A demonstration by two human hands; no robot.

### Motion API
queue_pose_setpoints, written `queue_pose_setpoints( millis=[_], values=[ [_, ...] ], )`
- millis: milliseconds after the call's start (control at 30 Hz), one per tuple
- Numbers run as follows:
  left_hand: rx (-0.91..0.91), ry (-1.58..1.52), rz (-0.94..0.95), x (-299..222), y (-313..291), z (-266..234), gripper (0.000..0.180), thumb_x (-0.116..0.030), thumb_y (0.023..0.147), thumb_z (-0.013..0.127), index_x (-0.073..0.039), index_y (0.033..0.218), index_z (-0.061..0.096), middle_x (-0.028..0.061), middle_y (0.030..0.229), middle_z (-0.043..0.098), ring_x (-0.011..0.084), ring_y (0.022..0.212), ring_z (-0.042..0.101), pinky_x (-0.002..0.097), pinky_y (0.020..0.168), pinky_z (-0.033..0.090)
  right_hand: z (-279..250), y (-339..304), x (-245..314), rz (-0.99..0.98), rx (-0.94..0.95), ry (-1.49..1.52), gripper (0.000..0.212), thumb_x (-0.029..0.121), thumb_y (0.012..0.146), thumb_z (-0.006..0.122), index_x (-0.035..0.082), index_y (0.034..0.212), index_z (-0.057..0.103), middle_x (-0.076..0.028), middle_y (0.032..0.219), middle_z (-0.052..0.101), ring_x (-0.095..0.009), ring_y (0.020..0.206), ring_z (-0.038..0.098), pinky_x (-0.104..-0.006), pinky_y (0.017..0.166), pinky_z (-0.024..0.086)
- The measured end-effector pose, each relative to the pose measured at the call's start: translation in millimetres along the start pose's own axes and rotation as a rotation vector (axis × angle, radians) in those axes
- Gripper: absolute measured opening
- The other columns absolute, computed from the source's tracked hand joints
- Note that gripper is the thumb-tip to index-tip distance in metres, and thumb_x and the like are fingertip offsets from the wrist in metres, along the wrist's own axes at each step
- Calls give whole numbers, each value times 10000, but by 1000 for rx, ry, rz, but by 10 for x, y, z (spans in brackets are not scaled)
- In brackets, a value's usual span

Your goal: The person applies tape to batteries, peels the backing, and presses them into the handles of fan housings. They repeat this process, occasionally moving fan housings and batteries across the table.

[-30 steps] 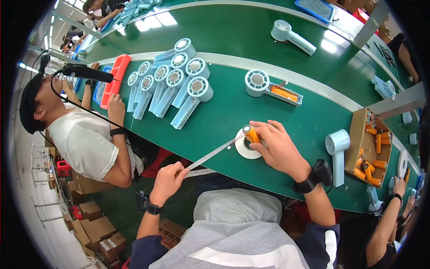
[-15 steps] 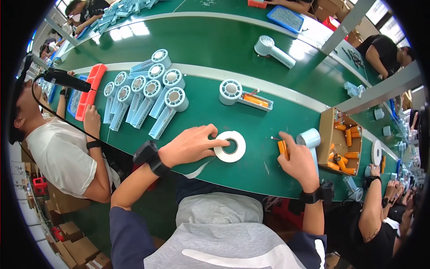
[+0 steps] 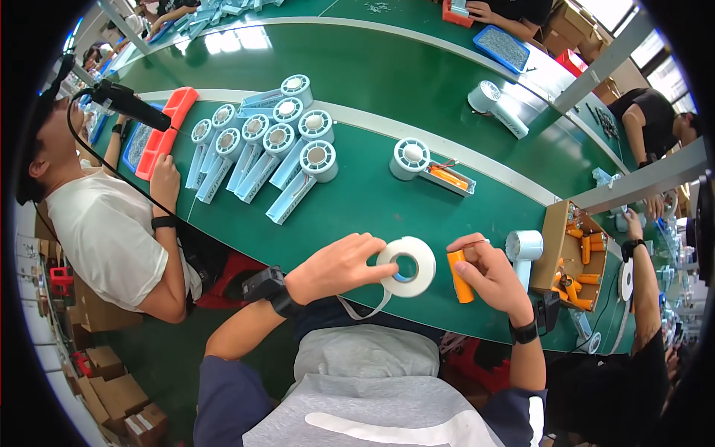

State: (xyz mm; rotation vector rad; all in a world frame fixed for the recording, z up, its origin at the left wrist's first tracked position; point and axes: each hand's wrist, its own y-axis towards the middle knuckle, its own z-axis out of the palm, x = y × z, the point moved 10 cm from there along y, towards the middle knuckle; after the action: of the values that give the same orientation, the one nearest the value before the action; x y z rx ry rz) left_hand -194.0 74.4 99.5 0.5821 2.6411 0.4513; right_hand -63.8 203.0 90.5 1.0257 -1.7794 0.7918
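Note:
My left hand (image 3: 341,263) rests on a white roll of tape (image 3: 409,266) lying flat on the green table (image 3: 372,201), fingertips on its left rim; a loose tail of tape (image 3: 365,309) hangs off the table edge below it. My right hand (image 3: 488,277) grips an orange cylindrical battery cell (image 3: 459,277) just right of the roll. A pale blue fan part (image 3: 523,252) stands on the table right beside my right hand.
Several pale blue handheld fan bodies (image 3: 268,149) lie in rows at the left, one open fan with an orange cell (image 3: 428,165) at centre. A cardboard box of orange cells (image 3: 577,257) sits right. A seated person in a white shirt (image 3: 112,231) works at left by a red tray (image 3: 165,128).
My left hand came up from the table's edge onto the tape roll. My right hand lifted off the roll and moved right, carrying the orange cell.

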Motion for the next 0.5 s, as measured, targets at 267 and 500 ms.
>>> queue_pose_setpoints(
  millis=[267,500],
  values=[
    [80,154,267,-391,14,-110,323,-88,817,675,-209,1111,616,48,1063,522,157,781,575,280,690,476,221,327,352,-34,441,-30,208,165,972,599,21,1121,618,-27,631,485,-118,604,527,-277,553,387],
    [83,182,263,-396,-31,-139,290,-120,821,677,-158,1103,622,41,942,500,147,740,538,278,673,464,397,357,390,-57,367,-52,183,144,981,597,28,1122,590,-22,632,483,-98,540,476,-267,529,375]
  ],
)
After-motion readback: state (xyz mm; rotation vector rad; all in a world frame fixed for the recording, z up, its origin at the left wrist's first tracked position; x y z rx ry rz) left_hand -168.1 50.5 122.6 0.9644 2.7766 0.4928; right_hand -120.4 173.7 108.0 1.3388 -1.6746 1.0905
